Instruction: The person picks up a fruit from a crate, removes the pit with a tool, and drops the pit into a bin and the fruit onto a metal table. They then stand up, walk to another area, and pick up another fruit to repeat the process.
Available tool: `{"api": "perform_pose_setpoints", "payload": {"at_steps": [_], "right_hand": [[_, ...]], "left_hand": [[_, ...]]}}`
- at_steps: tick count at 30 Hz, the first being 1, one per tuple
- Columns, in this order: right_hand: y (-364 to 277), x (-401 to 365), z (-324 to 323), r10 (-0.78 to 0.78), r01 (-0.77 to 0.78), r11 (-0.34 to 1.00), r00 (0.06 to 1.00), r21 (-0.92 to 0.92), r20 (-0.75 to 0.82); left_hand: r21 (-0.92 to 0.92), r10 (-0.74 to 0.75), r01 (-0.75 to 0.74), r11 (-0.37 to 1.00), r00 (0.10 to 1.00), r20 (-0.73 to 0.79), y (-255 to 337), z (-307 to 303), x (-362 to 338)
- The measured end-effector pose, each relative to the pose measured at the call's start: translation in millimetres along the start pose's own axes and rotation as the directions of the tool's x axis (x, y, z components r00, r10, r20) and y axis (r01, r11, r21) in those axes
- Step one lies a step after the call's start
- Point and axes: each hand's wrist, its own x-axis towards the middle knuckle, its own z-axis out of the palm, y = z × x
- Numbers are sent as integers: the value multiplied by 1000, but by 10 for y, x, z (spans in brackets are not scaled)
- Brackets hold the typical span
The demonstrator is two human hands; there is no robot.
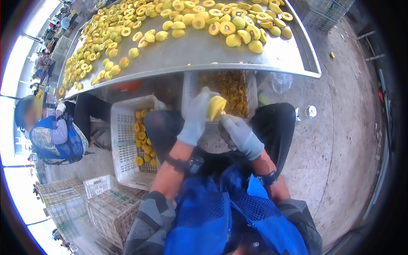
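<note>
My left hand (194, 117), in a pale glove, is closed around a yellow peach half (216, 106) in front of my knees. Close to its lower edge is my right hand (241, 135), also gloved, with its fingers curled shut. Something small shows between the right fingertips and the fruit, but its kind is too hidden to tell. Beneath the hands, a white crate (189, 87) holds yellow-brown peach scraps (233, 91). To the left, a larger white crate (123, 148) contains several yellow peach halves (142, 131).
A metal table (170, 57) ahead carries many halved peaches (227, 27). At left sits a co-worker in a blue vest (70, 142). Stacked crates (112, 208) stand lower left, others (323, 15) upper right. A white-capped container (307, 112) rests on the floor beside my right knee.
</note>
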Motion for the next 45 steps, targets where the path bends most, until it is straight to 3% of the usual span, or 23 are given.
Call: {"api": "perform_pose_setpoints", "payload": {"at_steps": [2, 5, 6, 9, 12, 15, 18, 21, 24, 27, 28, 30, 33, 36, 39, 41, 43, 45], "right_hand": [[23, -1, 1, -81, 80, 996, 997, -39, -16], [50, 6, 103, -66, 66, 997, 997, -27, -25], [44, 15, 128, -44, 44, 999, 999, -12, -28], [50, 37, 80, 108, -109, 994, 993, 17, 44], [-61, -26, 22, 245, -260, 962, 957, 84, 156], [-107, -46, 43, 292, -315, 943, 939, 112, 181], [-42, -51, 17, 234, -288, 943, 930, 166, 283], [-15, -43, 15, 220, -276, 942, 938, 191, 268], [112, -8, 83, 84, -94, 993, 989, 74, 125], [373, 184, 121, -234, 227, 964, 972, -137, -33], [384, 212, 102, -278, 253, 933, 958, -257, -66], [382, 235, 63, -365, 271, 834, 924, -481, -112], [356, 288, 36, -379, 237, 805, 911, -543, -163], [314, 361, -5, -417, 228, 774, 886, -590, -204], [231, 497, -84, -460, 134, 660, 850, -739, -256], [461, 722, -221, -421, 100, 719, 850, -687, -316], [481, 886, -286, -372, 82, 763, 867, -641, -332], [546, 860, -284, -275, 39, 797, 912, -602, -304]], "left_hand": [[-68, 248, -255, 964, 963, -105, -92, 119, -99], [-253, 183, -204, 946, 977, -105, -98, 252, -210], [-247, 168, -206, 947, 971, -168, -108, 268, -167], [-277, -14, -15, 961, 995, -103, -28, 205, -117], [-169, -37, 19, 985, 994, -99, 29, 213, -80], [-135, 50, -37, 990, 995, 91, -6, 87, -12], [-149, 111, -72, 986, 954, 278, -66, 2, 116], [-170, 103, -53, 984, 949, 299, -80, 12, 131], [-349, -55, 119, 929, 981, 187, -87, 79, 114], [-369, -151, 148, 918, 988, 22, -60, 150, 103], [-366, -135, 117, 923, 991, -22, -74, 158, 125], [-354, -112, 64, 933, 987, -115, -114, 169, 135], [-215, -65, 13, 976, 970, -234, -90, 194, 169], [187, 209, -137, 973, 864, -458, -136, 118, 285], [152, 317, -280, 948, 794, -518, 146, -167, 231], [-71, 154, -245, 967, 782, -604, 497, -432, 153], [-131, 79, -228, 965, 727, -682, 767, -835, 60], [168, 316, -285, 944, 626, -713, 707, -1389, -100]]}}
